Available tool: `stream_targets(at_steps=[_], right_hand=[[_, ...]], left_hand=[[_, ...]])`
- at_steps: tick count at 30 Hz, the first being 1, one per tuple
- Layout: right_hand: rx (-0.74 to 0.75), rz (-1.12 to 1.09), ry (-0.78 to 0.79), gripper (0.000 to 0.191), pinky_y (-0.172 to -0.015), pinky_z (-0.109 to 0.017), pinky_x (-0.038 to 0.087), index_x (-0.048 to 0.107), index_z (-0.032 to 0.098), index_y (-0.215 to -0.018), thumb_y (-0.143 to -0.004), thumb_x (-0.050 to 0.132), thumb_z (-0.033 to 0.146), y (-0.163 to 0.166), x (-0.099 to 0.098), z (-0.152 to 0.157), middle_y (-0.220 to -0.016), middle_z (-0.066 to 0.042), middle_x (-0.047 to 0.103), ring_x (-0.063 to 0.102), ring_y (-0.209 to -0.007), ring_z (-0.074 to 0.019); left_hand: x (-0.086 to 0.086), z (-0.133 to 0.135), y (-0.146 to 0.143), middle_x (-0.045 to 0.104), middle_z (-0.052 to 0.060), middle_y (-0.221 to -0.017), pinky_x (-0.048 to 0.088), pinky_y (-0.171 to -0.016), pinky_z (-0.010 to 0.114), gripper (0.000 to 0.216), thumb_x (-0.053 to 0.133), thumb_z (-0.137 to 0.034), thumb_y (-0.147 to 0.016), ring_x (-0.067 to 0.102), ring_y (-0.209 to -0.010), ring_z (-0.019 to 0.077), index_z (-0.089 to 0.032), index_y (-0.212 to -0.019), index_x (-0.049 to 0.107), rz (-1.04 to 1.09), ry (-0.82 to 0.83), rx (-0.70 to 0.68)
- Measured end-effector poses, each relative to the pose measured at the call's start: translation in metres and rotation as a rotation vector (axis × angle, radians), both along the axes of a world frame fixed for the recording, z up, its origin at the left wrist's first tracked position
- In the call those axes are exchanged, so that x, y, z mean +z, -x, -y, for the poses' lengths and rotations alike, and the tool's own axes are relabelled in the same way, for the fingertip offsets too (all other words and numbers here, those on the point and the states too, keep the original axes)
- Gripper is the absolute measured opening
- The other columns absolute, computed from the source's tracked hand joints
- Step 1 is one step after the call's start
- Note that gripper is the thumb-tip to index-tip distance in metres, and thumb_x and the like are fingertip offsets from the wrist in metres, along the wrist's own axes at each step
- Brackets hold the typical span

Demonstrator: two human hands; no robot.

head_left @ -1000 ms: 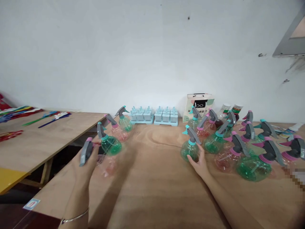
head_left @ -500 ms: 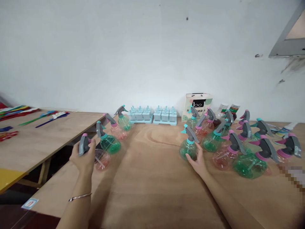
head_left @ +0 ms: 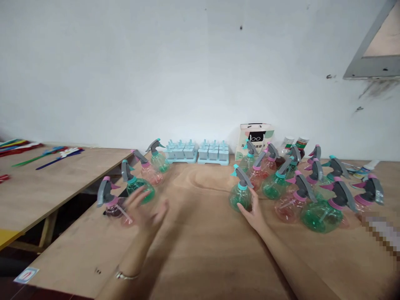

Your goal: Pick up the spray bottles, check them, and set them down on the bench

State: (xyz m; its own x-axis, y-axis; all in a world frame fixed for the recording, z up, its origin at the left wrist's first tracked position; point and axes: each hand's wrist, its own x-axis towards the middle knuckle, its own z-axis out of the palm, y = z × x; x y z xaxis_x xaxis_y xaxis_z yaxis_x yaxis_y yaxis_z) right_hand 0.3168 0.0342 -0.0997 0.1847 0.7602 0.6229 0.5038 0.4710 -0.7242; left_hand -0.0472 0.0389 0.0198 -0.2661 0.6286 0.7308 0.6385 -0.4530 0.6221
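Observation:
My left hand (head_left: 144,208) is open with fingers spread, blurred by motion, just right of a pink spray bottle with a grey trigger (head_left: 111,201) that stands on the wooden table (head_left: 200,250). Behind that bottle runs a diagonal row: a green spray bottle (head_left: 137,185), a pink one (head_left: 149,171) and another green one (head_left: 158,158). My right hand (head_left: 253,213) cups the base of a green spray bottle (head_left: 240,192), fingers curved against it. Right of it stands a dense cluster of several pink and green spray bottles (head_left: 308,187).
Two light-blue ice-pop mould trays (head_left: 198,152) and a small printed paper bag (head_left: 256,137) stand along the white wall. A second wooden table (head_left: 40,183) at left carries coloured sticks; a dark gap separates the two tables. A blurred patch sits at far right.
My left hand set the pink spray bottle down at the table's left edge, let go of it and moved right, opening. My right hand stayed against the green bottle.

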Motion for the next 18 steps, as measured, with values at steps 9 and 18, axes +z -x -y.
stream_targets(at_steps=[9,18], right_hand=[[0.305,0.324,0.067,0.065,-0.12,-0.05,0.036,0.028,0.028,-0.157,-0.097,0.052,0.038,0.002,0.02,0.015,-0.158,-0.009,0.042,0.041,-0.146,-0.0263],[-0.045,0.192,-0.141,0.047,-0.112,-0.052,0.044,0.044,0.025,-0.145,-0.098,0.048,0.03,-0.001,0.021,0.004,-0.142,-0.013,0.057,0.053,-0.134,-0.0264]], left_hand=[[0.005,-0.036,-0.181,0.04,0.021,-0.151,0.036,-0.114,0.05,0.104,0.084,-0.049,-0.062,0.039,-0.142,0.035,-0.02,-0.145,0.028,0.024,0.352,-0.698],[0.013,-0.068,-0.17,0.067,0.004,-0.102,0.05,-0.089,0.035,0.03,0.074,-0.023,-0.07,0.064,-0.092,0.0175,-0.021,-0.095,0.057,0.264,0.491,-0.665]])
